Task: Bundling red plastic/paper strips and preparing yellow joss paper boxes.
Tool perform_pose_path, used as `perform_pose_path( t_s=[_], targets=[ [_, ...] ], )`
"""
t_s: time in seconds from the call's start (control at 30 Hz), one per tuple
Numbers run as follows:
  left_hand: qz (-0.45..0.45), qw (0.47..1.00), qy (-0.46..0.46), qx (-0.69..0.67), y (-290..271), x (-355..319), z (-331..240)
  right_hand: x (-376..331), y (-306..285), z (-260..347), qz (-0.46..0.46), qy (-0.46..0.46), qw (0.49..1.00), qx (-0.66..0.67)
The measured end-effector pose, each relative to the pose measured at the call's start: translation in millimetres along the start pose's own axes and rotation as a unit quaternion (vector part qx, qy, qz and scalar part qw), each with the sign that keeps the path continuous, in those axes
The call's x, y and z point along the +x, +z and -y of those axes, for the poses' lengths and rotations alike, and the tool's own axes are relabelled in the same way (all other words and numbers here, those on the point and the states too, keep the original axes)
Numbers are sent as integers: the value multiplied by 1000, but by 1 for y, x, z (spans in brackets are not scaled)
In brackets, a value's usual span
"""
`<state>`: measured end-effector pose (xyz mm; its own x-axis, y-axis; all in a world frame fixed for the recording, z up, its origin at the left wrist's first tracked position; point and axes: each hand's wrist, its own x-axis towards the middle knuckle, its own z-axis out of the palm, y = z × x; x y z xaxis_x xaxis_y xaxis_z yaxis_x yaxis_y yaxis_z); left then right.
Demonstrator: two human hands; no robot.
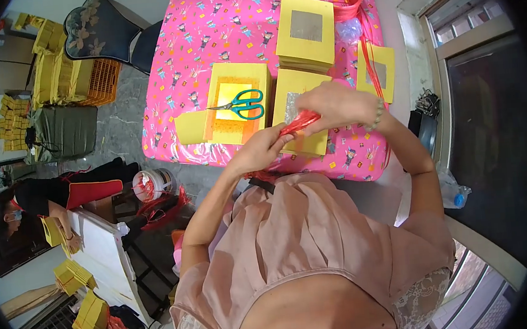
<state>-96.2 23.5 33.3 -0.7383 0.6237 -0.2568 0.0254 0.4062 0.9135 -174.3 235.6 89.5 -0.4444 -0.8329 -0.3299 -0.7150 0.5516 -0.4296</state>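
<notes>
Between my two hands stretches a bunched length of red plastic strapping point(300, 123). My left hand point(261, 148) grips its left end, fingers closed. Further right, my right hand point(339, 106) is closed on the other end, a beaded bracelet at its wrist. Below them lies a stack of yellow paper point(311, 145), partly covered by my right hand. Left of it sits another yellow stack point(238, 74) with an orange-and-yellow top, and teal-handled scissors point(243, 105) rest on that. Behind stands a taller yellow stack point(283, 27) with a grey square on top.
The table wears a pink patterned cover point(202, 21). A coil of red strapping point(350, 10) lies at the far right, beside a yellow sheet point(385, 62). At left stand a black chair point(95, 29) and a bucket point(155, 184); another person works at a white table point(99, 239).
</notes>
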Motion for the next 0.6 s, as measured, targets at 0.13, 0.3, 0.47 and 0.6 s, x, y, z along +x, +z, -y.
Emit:
perform_pose_path(
  t_s=[0.13,0.3,0.47,0.6],
  targets=[
    [-96,993,18,-68,-2,0,19,-21,-18,-31,-101,34,987,121],
    [-238,954,8,-179,5,14,13,-6,6,-44,-316,77,928,181],
    [-333,927,52,-166,18,46,12,38,47,-18,-453,85,752,472],
    [-383,914,86,-106,29,61,14,57,56,-2,-469,33,601,646]
  ],
)
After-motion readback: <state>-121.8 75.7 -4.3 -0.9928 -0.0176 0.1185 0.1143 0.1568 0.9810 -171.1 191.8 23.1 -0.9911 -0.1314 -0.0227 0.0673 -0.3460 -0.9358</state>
